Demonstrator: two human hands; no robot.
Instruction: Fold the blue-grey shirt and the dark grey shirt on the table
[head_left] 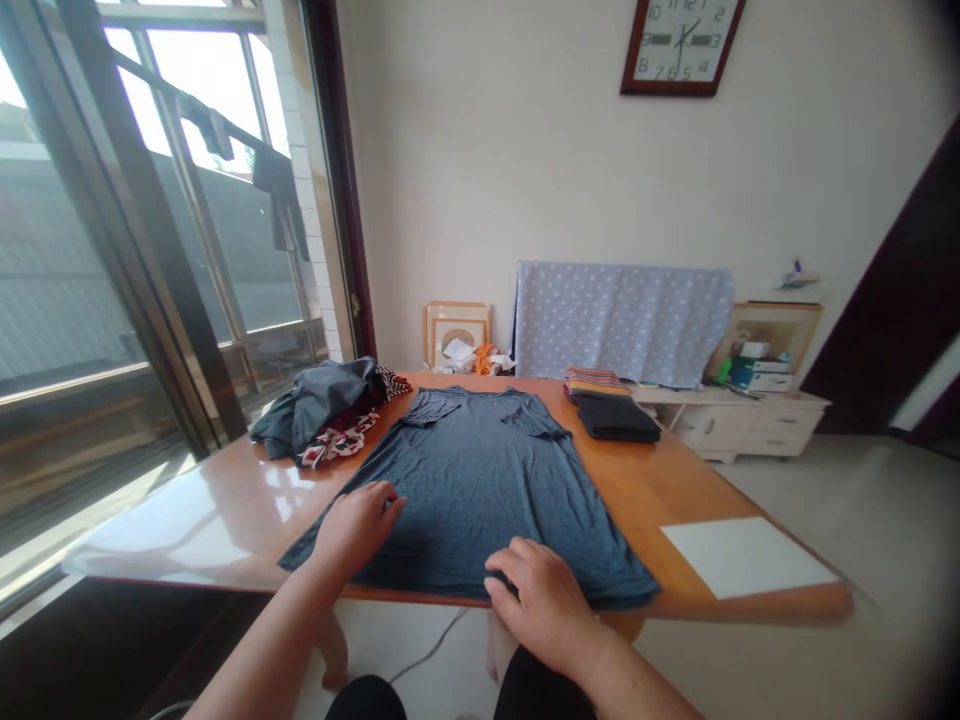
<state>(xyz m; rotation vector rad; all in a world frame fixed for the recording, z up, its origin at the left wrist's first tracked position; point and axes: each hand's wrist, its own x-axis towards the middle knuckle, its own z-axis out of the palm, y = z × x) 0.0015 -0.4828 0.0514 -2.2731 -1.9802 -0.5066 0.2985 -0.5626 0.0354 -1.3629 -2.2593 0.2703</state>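
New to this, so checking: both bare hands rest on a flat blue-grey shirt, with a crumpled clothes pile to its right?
No: the head view shows the crumpled pile of dark and patterned clothes left of the flat blue-grey shirt, not right. The left hand and right hand do rest on it.

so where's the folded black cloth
In the head view, the folded black cloth lies toward the far right of the wooden table, just right of the blue-grey T-shirt and against a folded striped cloth.
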